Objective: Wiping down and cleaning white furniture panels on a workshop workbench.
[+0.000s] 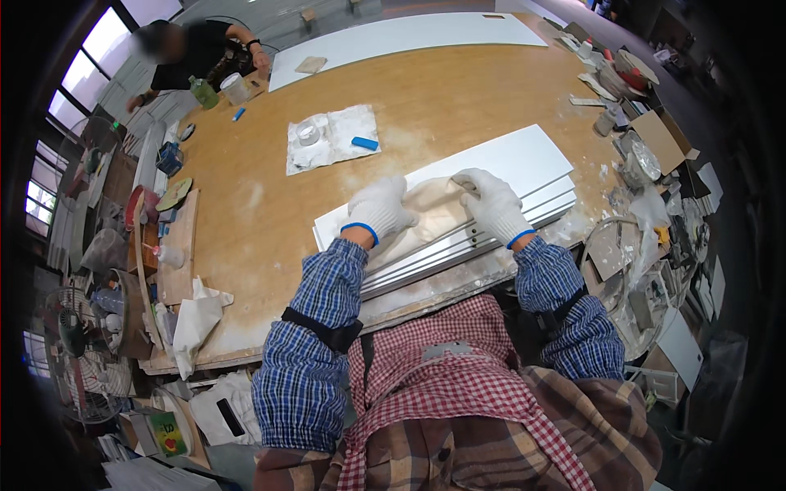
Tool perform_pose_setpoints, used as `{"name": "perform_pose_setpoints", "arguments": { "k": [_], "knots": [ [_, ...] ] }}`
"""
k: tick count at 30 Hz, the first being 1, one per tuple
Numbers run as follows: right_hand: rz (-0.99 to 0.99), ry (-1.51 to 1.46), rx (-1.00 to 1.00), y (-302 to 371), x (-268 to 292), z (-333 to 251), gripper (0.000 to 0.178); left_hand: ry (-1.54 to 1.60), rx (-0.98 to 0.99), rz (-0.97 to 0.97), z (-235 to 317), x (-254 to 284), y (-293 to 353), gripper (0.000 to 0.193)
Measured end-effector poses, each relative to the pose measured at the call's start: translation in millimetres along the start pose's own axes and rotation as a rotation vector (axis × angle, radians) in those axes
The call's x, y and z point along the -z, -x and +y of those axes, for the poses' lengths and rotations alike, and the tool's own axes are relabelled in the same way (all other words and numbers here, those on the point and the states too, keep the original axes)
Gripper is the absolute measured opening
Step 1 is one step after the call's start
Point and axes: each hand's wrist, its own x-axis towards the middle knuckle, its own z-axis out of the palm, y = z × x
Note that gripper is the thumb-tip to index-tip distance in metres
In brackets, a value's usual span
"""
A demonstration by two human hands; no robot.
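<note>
A cream cloth [434, 209] is bunched between my two gloved hands, over a stack of long white panels [524, 164] at the table's near edge. My left hand [378, 204], in a white knit glove with a blue cuff, has closed on the cloth's left side. On the other side my right hand [494, 204], gloved alike, pinches the cloth's upper right edge with curled fingers. Some fingertips are hidden by the cloth and the gloves. Several panels lie slightly fanned, their edges showing toward me, with small dark holes near the middle.
Beyond the stack, a white sheet [332, 139] carries a round container [308, 132] and a blue block [365, 143]. One long white panel [409, 47] spans the table's far side; another person [192, 53] stands far left. Clutter [643, 159] crowds the right edge; a fan [74, 319] stands left.
</note>
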Motion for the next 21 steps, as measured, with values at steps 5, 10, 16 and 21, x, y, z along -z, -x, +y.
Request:
{"name": "perform_pose_setpoints", "arguments": {
  "k": [5,10,16,21],
  "knots": [
    [0.062,-0.244,0.008,-6,26,-26,0.034,0.249,0.003,-0.242,-16,28,11,0.06],
    [0.151,-0.357,0.01,-17,42,-32,0.047,0.974,-0.104,-0.249,-12,41,43,0.054],
    [-0.125,-1.12,-0.371,24,16,-33,0.065,1.556,-0.072,-0.013,-13,18,58,0.046],
    [-0.212,-1.517,-0.41,44,-6,-81,0.039,1.564,-0.006,0.153,-8,5,58,0.036]
  ]
}}
